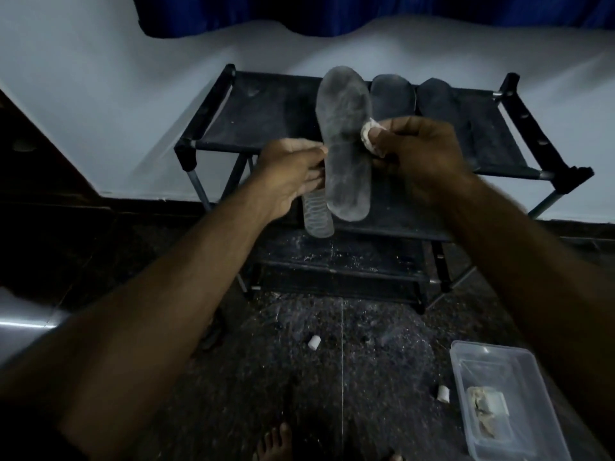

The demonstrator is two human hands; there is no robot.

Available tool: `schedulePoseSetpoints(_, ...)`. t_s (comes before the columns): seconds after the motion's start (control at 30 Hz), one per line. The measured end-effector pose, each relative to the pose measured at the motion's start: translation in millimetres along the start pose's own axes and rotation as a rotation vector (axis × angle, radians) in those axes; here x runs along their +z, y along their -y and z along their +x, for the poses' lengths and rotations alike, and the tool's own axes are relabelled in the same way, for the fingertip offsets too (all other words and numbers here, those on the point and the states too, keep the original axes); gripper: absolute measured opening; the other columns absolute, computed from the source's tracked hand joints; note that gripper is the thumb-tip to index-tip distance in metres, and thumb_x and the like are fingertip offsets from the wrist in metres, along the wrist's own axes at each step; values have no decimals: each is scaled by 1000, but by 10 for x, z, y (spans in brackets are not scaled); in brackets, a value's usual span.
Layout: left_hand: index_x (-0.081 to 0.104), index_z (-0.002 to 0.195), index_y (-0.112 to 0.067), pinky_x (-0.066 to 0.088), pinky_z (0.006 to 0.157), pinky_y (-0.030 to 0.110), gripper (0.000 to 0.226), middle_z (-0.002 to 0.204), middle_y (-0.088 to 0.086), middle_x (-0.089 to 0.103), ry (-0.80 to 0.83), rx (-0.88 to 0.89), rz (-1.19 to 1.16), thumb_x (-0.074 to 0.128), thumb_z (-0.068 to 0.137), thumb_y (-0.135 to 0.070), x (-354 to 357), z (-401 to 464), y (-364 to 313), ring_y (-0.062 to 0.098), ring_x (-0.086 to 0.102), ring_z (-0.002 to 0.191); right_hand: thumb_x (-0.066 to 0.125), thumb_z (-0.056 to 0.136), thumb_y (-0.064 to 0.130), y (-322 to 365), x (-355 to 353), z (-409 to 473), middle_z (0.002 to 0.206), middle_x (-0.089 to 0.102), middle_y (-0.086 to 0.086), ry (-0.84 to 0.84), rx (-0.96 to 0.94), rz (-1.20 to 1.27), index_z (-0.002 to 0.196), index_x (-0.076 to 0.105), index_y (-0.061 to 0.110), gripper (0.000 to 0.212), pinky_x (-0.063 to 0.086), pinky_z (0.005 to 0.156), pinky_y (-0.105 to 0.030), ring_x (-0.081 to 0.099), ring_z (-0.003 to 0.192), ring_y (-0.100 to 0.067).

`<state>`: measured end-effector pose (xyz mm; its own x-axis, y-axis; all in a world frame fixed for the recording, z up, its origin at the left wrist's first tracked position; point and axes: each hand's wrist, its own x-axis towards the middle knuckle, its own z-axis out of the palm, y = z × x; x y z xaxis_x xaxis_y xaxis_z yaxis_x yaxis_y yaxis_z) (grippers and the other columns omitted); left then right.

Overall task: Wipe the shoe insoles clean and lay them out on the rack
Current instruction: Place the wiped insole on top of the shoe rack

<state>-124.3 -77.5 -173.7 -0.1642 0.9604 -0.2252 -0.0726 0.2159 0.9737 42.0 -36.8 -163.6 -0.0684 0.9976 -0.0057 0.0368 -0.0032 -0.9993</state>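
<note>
A dusty grey insole (346, 141) stands upright in the air in front of the black shoe rack (266, 111). My left hand (289, 174) pinches its left edge and also holds a clear ribbed water bottle (317, 214) that hangs below the hand. My right hand (419, 144) grips a small whitish wipe (369, 134) and presses it against the insole's right edge. Two dark insoles (392, 94) (439, 101) lie side by side on the rack's top shelf, behind my hands.
A clear plastic tub (519, 361) with crumpled used wipes inside sits on the dark speckled floor at the right. Two small white rolled pieces (313, 342) (443, 394) lie on the floor. The rack stands against a pale wall. My bare toes (276, 440) show at the bottom.
</note>
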Motion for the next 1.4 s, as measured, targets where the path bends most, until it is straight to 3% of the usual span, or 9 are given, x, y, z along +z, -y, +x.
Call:
schedulePoseSetpoints(0.1, 67, 99, -11, 56, 79, 22, 8, 107, 8, 69, -21, 6, 11, 61, 96, -15, 21, 377, -91, 20, 65, 101, 68, 88, 10, 65, 55, 253, 88, 67, -2, -7, 1, -22, 81, 67, 10, 7, 57, 64, -18, 66, 78, -10)
schedulePoseSetpoints(0.3, 63, 97, -9, 53, 60, 15, 5, 92, 3, 64, -20, 1, 21, 60, 96, -13, 100, 854, -267, 13, 63, 88, 72, 86, 13, 93, 107, 712, 74, 65, -1, -24, -1, -79, 80, 67, 7, 10, 57, 63, -17, 64, 66, -8)
schedulePoseSetpoints(0.47, 51, 131, -1, 56, 64, 17, 35, 110, 9, 61, -44, -60, 55, 56, 97, -5, 137, 1125, -336, 19, 61, 114, 73, 85, 12, 156, 123, 1056, 80, 64, -5, -18, -14, -192, 99, 69, -1, 20, 59, 80, -29, 67, 83, -17)
schedulePoseSetpoints(0.77, 55, 114, -5, 54, 52, 14, 18, 85, 2, 62, -61, -59, 68, 56, 96, -3, 134, 1220, -251, 8, 61, 75, 57, 96, 9, -12, 125, 1078, 72, 52, 1, 100, 19, -437, 94, 63, 2, 9, 42, 45, -8, 53, 62, -6)
schedulePoseSetpoints(1.0, 51, 126, -4, 54, 52, 15, 31, 92, 5, 62, -68, -45, 67, 56, 96, -1, 154, 1229, -229, 9, 61, 74, 52, 99, 10, -34, 175, 964, 30, 48, 15, 85, 90, -323, 67, 49, 13, 32, 45, 53, -7, 51, 35, 6)
schedulePoseSetpoints(1.07, 52, 120, -6, 54, 53, 14, 24, 88, 3, 60, -71, -47, 82, 56, 97, -5, 162, 1206, -234, 8, 59, 74, 54, 98, 11, -30, 182, 954, 38, 55, 15, 68, 87, -332, 72, 55, 9, 27, 48, 58, -9, 54, 40, 4)
schedulePoseSetpoints(1.13, 56, 106, -7, 51, 53, 12, 10, 84, 2, 58, -79, -58, 150, 53, 100, -15, 171, 1141, -264, 6, 57, 72, 57, 97, 11, -23, 165, 945, 74, 68, 1, 35, 57, -338, 96, 66, 0, 14, 51, 67, -17, 59, 59, -4)
schedulePoseSetpoints(1.27, 56, 116, 2, 55, 54, 17, 31, 91, 11, 67, -184, 63, 164, 56, 99, -24, 24, 968, -303, 14, 68, 74, 60, 93, 8, 21, -22, 868, 108, 65, -13, -42, -21, -364, 119, 61, -6, 29, 56, 77, -22, 67, 79, -10)
schedulePoseSetpoints(1.4, 62, 110, -4, 56, 65, 20, 20, 93, 11, 71, -242, 202, 28, 54, 99, -18, -172, 557, -162, 19, 73, 78, 60, 92, 5, 87, -138, 610, 70, 63, 3, -68, -114, -184, 70, 65, 16, 25, 52, 57, -17, 59, 50, -1)
